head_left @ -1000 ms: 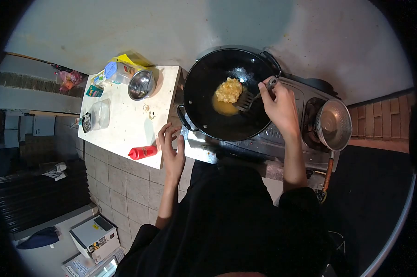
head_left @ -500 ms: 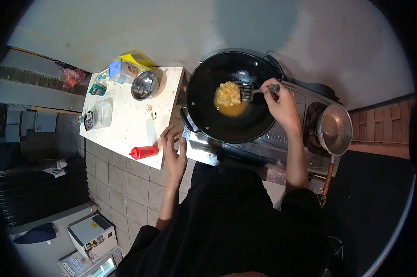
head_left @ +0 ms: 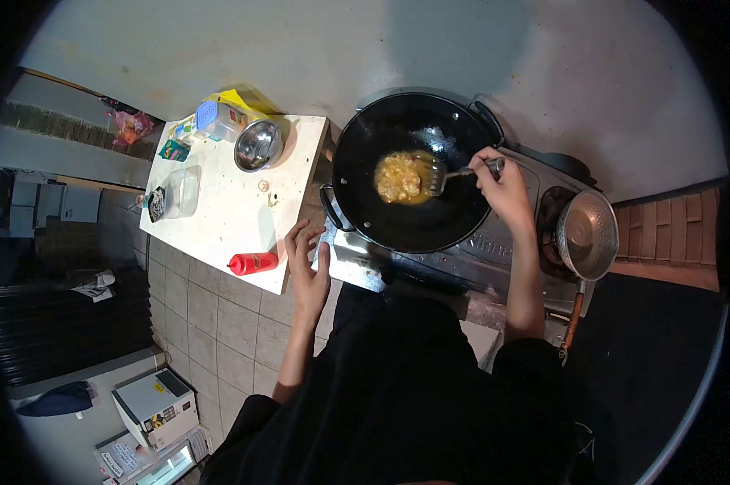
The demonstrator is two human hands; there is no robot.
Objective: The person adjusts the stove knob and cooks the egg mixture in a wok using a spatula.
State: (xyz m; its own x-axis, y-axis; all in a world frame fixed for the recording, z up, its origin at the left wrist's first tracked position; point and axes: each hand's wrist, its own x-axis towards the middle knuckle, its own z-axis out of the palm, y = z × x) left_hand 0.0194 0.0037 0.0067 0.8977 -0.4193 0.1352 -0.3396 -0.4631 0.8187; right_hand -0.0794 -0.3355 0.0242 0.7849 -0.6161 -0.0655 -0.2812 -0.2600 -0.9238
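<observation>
My right hand (head_left: 504,187) is closed round the handle of a slotted spatula (head_left: 436,176). The spatula's head is down in a black two-handled wok (head_left: 413,230), against the right side of a lumpy yellow egg mixture (head_left: 399,178). Some liquid shows around the egg. My left hand (head_left: 306,257) hangs in the air left of the wok, below its left handle, fingers apart and holding nothing. The wok stands on a metal gas stove (head_left: 494,242).
A dented metal saucepan (head_left: 589,234) sits on the right burner, its handle toward me. On the pale table (head_left: 227,226) to the left are a red squeeze bottle (head_left: 253,263), a steel bowl (head_left: 258,145), a clear plastic container (head_left: 187,192) and a blue-lidded tub (head_left: 213,119).
The spatula head has moved slightly down, and the egg is spread wider over the liquid. My right hand has shifted a little right. My left hand stays nearly in place.
</observation>
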